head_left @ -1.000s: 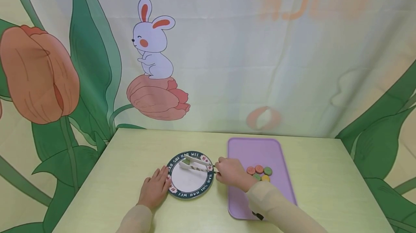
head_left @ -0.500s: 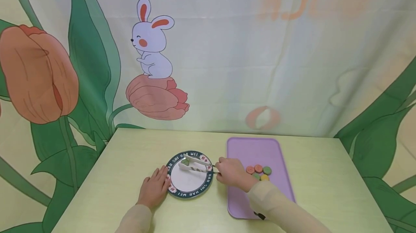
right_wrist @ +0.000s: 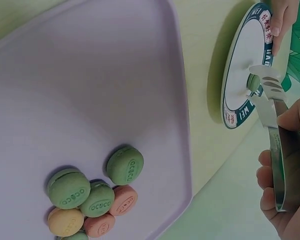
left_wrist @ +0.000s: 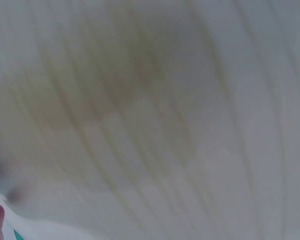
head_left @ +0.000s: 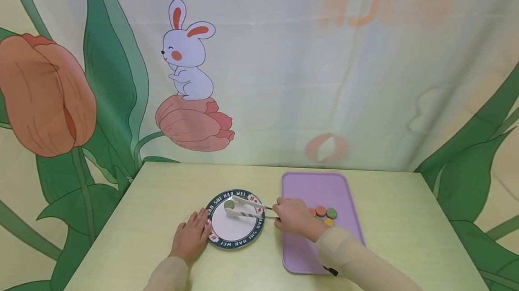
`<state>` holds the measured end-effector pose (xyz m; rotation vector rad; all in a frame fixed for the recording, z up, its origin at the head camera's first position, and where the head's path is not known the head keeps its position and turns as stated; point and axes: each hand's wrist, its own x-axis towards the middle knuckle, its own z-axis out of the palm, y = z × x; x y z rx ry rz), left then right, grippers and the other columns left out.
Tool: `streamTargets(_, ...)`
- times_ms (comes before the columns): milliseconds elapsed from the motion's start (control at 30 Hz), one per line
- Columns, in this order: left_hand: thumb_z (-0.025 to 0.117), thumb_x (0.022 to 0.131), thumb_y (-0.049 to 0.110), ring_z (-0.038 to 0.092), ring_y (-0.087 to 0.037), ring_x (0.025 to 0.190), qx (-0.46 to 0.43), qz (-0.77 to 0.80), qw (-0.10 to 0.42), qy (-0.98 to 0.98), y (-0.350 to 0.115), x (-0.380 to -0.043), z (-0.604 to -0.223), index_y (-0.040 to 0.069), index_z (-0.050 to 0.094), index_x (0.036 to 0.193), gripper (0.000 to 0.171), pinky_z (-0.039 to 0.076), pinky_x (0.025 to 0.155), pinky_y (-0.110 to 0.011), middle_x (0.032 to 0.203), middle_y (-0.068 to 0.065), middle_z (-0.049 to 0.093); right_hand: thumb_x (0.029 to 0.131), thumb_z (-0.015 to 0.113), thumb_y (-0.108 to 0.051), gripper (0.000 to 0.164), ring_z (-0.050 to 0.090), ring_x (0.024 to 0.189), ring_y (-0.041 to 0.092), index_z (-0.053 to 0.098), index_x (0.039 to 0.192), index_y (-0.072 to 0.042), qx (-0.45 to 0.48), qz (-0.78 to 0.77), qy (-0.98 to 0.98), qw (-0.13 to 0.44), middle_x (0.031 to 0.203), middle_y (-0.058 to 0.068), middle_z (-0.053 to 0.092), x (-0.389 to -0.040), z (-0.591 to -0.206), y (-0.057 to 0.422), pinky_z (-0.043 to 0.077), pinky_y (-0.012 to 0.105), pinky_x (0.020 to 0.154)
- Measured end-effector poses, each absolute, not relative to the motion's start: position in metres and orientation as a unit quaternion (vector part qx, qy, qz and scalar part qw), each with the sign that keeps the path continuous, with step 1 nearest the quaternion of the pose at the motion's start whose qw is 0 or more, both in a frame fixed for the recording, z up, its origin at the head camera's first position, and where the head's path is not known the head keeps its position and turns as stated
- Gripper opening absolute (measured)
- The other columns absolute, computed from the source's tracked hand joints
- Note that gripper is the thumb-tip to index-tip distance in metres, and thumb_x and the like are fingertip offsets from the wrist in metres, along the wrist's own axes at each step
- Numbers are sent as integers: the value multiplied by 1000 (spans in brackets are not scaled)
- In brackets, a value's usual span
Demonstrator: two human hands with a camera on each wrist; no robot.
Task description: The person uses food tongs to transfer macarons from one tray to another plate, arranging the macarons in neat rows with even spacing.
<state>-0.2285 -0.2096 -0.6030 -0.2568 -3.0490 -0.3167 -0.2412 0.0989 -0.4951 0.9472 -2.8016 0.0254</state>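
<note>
My right hand (head_left: 295,217) grips a pair of metal tongs (right_wrist: 291,167) with pale slotted tips, reaching left over a round plate (head_left: 233,229) with a dark lettered rim. A green macaron (head_left: 229,204) is on the plate at the tong tips; one tip lies on either side of it, the arms spread apart. My left hand (head_left: 191,234) lies beside the plate, its straight fingers touching the left rim. In the left wrist view, blurred sleeve fabric (left_wrist: 150,125) hides nearly everything but a fingertip.
A purple tray (head_left: 314,187) lies right of the plate, under my right forearm. Several macarons sit on it, including a yellow one (right_wrist: 66,222), a pink one (right_wrist: 124,200) and a green one (right_wrist: 125,165). A printed curtain (head_left: 275,79) hangs behind the table.
My right hand has shifted slightly right and the tong arms have spread wider. The green macaron shows more fully between the tips. My left hand stays at the rim.
</note>
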Motion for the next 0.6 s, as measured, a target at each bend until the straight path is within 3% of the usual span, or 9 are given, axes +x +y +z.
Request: streamTargets(600,35,92,39,32,-31,129,-88,-108,45,-989,-210,-228,-603,11,34,136,53,31,97,-53,142,-7,34,66,59,-20,5,39,49,9,56,65,-16,343,5,-934,94,61,-6,44,-233,-482,118,29,25,37)
